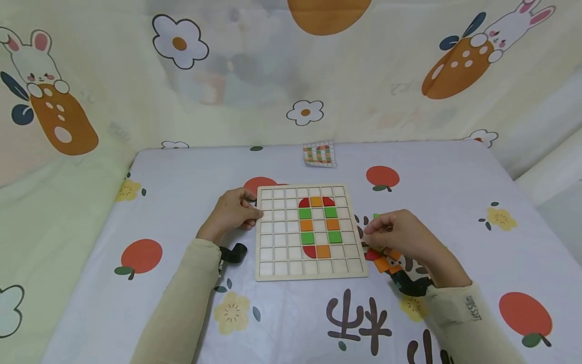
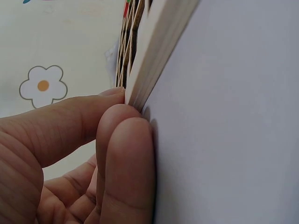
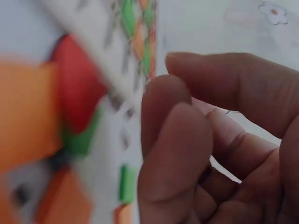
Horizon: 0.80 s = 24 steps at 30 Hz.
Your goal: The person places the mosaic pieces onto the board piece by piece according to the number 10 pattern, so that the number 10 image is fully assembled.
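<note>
A pale wooden grid board (image 1: 279,253) lies flat on the table, with red, orange and green pieces forming a ring in its cells. The ring's bottom right corner cell (image 1: 337,251) is bare. My left hand (image 1: 232,212) holds the board's left edge, thumb (image 2: 112,93) at the top of the rim and fingers low beside it. To the right of the board, my right hand (image 1: 400,233) hovers over a pile of loose pieces (image 1: 381,263). Its fingers (image 3: 184,144) are loosely bent, and no piece shows between them. In the right wrist view, a red piece (image 3: 77,84) lies near the board's edge.
Behind the board, a small card (image 1: 320,154) with a coloured grid pattern lies near the table's back edge. A printed cloth (image 1: 182,313) covers the table, and a patterned curtain (image 1: 254,76) hangs behind it. Black straps with cameras sit on both wrists.
</note>
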Each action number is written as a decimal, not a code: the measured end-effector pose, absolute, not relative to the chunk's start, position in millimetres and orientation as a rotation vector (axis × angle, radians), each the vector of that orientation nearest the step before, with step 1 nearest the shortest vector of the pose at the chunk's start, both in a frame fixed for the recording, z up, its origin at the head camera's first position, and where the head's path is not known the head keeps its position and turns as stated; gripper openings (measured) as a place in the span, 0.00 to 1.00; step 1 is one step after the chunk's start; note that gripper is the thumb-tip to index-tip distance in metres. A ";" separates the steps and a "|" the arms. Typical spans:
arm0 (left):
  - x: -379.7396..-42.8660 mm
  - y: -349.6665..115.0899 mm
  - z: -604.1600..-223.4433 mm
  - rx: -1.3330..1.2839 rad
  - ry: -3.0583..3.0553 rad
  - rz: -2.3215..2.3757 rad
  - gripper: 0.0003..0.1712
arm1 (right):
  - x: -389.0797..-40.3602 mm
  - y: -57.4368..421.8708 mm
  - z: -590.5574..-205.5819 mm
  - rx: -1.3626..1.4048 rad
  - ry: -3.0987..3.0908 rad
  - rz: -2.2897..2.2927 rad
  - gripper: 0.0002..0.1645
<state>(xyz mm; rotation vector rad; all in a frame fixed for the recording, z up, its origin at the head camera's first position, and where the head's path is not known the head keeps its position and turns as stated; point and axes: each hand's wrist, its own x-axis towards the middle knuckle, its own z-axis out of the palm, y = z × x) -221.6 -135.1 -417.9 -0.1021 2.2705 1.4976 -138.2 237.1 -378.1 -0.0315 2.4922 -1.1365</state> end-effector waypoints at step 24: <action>-220.8 -135.5 -418.3 -0.111 2.259 1.504 0.27 | -124.5 243.6 -385.9 -0.077 2.502 -1.192 0.09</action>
